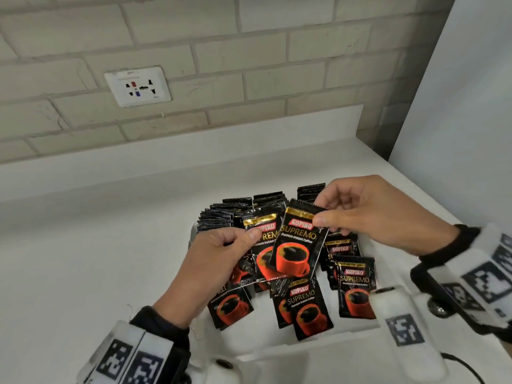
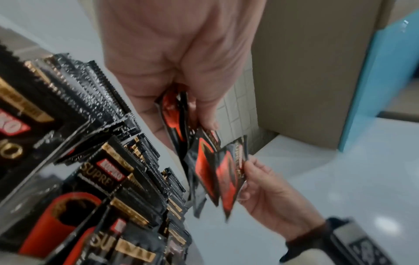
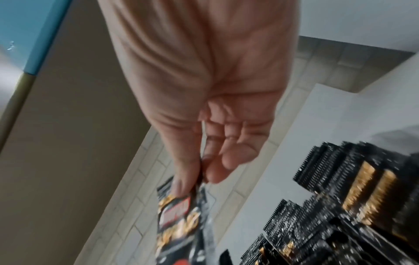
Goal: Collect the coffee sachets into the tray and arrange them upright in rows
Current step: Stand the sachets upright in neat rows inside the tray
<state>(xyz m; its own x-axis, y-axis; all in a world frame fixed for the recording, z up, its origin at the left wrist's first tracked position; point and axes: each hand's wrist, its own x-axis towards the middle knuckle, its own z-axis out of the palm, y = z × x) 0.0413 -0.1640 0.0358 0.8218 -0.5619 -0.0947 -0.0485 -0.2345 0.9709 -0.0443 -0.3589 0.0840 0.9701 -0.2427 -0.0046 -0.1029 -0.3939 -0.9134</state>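
Note:
Black Kopiko coffee sachets stand upright in packed rows [image 1: 235, 214] at the back of a white tray [image 1: 266, 347]. Several more sachets [image 1: 357, 286] lean loosely in its front half. My left hand [image 1: 249, 239] grips a small fanned bunch of sachets [image 1: 261, 245] above the tray, thumb on top. My right hand [image 1: 321, 210] pinches one sachet [image 1: 299, 245] by its top corner, overlapping that bunch. In the left wrist view the left hand [image 2: 199, 114] holds its bunch [image 2: 176, 114] beside the rows [image 2: 102, 107]. In the right wrist view the right hand [image 3: 199, 170] pinches the sachet [image 3: 176, 215].
The tray sits on a white countertop [image 1: 83, 245] against a pale brick wall with a socket plate [image 1: 137, 85]. A white panel [image 1: 457, 106] rises at the right. A black cable [image 1: 465, 367] trails at the bottom right.

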